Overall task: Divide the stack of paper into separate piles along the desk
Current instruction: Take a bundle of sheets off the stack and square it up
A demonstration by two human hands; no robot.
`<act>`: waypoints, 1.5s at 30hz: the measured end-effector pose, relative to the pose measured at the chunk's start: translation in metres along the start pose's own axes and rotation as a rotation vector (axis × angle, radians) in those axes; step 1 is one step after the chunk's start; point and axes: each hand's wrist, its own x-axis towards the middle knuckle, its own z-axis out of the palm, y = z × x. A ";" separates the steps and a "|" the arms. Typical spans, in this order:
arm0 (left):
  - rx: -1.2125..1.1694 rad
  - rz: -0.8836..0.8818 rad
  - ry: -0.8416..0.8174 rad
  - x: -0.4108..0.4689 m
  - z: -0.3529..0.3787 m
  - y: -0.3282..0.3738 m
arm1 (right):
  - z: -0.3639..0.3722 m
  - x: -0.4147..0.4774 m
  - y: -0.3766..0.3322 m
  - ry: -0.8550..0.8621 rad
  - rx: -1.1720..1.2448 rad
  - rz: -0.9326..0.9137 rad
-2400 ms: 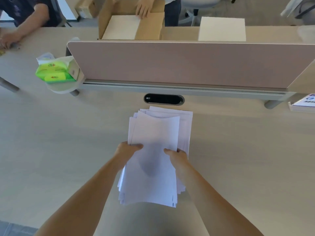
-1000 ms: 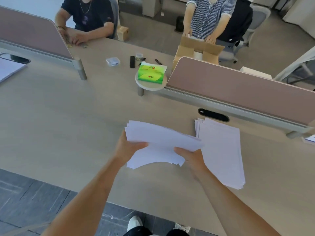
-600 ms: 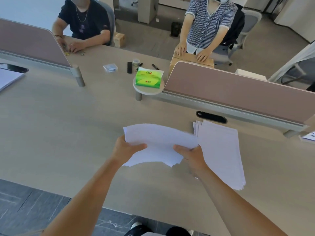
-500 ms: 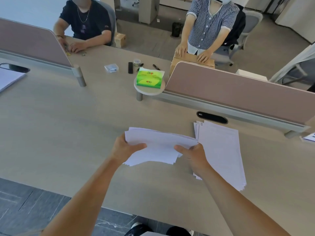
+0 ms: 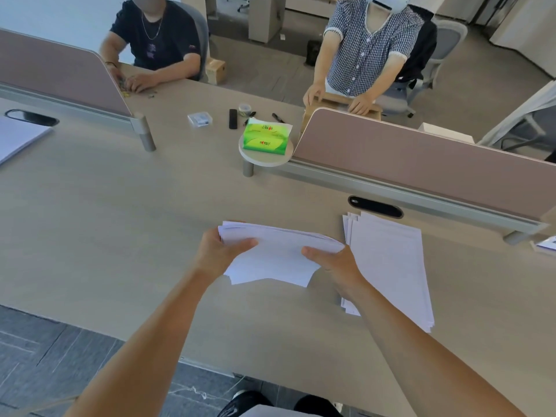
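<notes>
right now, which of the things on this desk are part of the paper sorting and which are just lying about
In the job: held sheaf, gripped by left hand and right hand; paper pile on the desk.
Lying about: green tissue pack, pen, small clear box.

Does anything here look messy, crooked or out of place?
Only slightly. The paper pile lying on the desk is fanned at its far corner, sheets not squared. The bundle in the left hand and right hand has ragged near edges. Nothing looks spilled or torn.
</notes>
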 end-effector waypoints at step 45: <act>-0.072 -0.075 0.033 0.003 0.037 -0.011 | -0.018 -0.001 -0.002 0.176 0.113 0.021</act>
